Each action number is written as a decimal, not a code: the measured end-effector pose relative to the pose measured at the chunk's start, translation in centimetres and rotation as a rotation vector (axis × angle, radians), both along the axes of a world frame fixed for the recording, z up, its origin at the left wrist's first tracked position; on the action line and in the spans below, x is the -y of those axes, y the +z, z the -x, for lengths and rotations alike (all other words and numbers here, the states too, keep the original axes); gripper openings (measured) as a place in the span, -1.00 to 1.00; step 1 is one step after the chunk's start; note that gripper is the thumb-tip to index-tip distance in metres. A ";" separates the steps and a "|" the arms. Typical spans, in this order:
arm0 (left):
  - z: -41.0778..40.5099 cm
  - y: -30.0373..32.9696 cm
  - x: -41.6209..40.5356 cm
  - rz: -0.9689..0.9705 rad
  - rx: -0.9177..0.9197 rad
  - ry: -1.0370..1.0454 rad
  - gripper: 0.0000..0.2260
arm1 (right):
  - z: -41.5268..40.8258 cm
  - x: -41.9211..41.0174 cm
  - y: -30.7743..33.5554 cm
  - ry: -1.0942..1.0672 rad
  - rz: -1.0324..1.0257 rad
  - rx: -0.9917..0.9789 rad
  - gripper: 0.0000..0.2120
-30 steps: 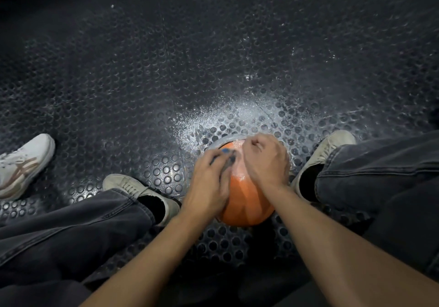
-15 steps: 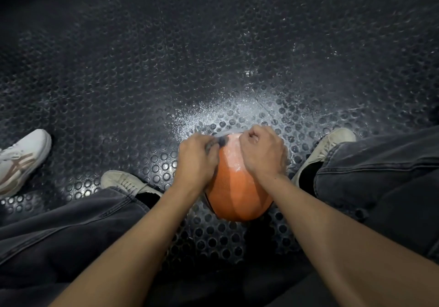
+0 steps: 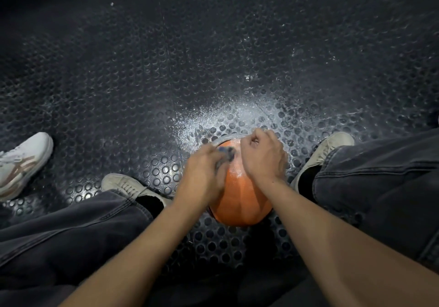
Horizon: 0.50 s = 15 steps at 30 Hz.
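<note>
Orange ball point(image 3: 240, 200) on black studded floor point(image 3: 166, 69), low and centred between both knees. Left hand point(image 3: 202, 173) on ball's upper left, grip pinching a small blue-grey scrap point(image 3: 225, 154) against the ball's top. Scrap blurred, can't tell what it is. Right hand point(image 3: 263, 159) on ball's upper right, fingers curled in, knuckles up, touching the surface. Can't tell if that grip is pinching anything. White dust point(image 3: 213, 119) spread on the floor just beyond the ball, whitish film on the ball's top too. Beige shoe point(image 3: 126, 184) left of the ball, second beige shoe point(image 3: 327, 150) right of it, dark jeans point(image 3: 71, 230) above both. White sneaker point(image 3: 21, 162) well left of the ball.
</note>
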<state>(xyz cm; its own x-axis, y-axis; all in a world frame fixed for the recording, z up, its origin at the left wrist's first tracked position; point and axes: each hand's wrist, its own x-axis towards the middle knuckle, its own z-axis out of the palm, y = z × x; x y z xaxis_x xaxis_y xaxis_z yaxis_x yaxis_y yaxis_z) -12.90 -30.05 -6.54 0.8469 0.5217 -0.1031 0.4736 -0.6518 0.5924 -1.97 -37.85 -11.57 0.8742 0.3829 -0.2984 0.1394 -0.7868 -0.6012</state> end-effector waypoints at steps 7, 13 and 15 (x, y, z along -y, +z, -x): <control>-1.6 -1.0 -1.1 -0.046 0.004 0.083 -0.82 | 0.0 -0.3 -0.3 0.069 -0.016 0.035 -0.82; 2.8 -0.6 1.9 -0.014 0.062 -0.177 -0.83 | -0.7 -0.4 -0.1 -0.024 -0.014 -0.031 -0.74; 3.1 -1.1 1.7 0.009 0.074 -0.207 -0.81 | -0.7 -0.1 0.0 0.021 -0.021 -0.021 -0.74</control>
